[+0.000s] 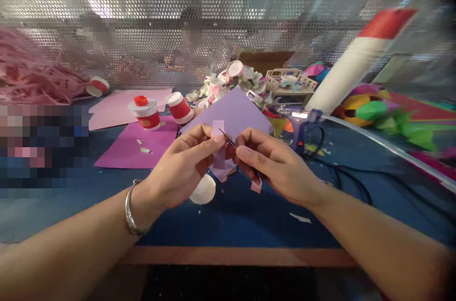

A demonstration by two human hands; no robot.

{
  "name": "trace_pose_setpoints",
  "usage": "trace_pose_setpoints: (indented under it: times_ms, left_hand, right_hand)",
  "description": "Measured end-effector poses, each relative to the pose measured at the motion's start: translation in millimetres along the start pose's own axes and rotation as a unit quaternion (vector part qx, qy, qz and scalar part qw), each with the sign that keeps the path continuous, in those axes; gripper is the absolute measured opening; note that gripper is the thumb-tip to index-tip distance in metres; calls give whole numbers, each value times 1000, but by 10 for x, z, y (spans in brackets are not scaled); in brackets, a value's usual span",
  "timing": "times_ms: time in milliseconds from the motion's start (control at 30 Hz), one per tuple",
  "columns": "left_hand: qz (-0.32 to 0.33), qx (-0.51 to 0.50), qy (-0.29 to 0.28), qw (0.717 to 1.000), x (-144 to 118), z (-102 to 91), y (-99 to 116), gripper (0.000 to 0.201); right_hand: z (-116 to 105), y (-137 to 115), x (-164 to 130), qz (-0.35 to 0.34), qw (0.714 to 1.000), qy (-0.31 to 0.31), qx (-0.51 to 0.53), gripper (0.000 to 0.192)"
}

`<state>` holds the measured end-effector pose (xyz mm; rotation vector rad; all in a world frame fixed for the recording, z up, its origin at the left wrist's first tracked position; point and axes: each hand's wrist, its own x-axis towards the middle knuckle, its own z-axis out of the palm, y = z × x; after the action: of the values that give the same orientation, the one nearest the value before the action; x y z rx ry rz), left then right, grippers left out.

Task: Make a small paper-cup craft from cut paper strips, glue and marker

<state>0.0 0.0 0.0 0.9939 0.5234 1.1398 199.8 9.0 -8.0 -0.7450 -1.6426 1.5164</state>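
Note:
My left hand (185, 161), wearing a silver bangle, pinches a narrow strip of light purple paper (218, 161) upright between thumb and fingers. My right hand (270, 161) is closed on small scissors (231, 140); their thin dark blades point at the strip beside my left thumb, and the handles are mostly hidden by the fingers. Behind both hands lies a large sheet of purple paper (237, 108). A round white disc (203, 190) rests on the table below my left hand. A small pink scrap (256, 186) shows under my right hand.
Red-and-white paper cups (180, 108) and a magenta sheet (131, 146) lie left. A heap of paper scraps (217, 86) sits behind. At right are a blue glue gun (301, 135), black cables (356, 184) and a leaning white roll (351, 66). Perforated metal (142, 2) closes the back.

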Motion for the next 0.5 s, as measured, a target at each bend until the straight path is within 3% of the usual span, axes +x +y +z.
trace_pose_setpoints:
  times_ms: [133,300,500]
  left_hand:
    - [-5,18,14,1000,-2,19,-36,19]
    - [-33,60,49,996,14,6,-53,18]
    - [-74,96,39,992,-1,31,-63,17]
  right_hand:
    - [21,-17,-9,-20,999,37,19,20]
    - [29,-2,-20,-11,999,36,38,21]
    - [28,-4,-18,-8,998,47,32,23]
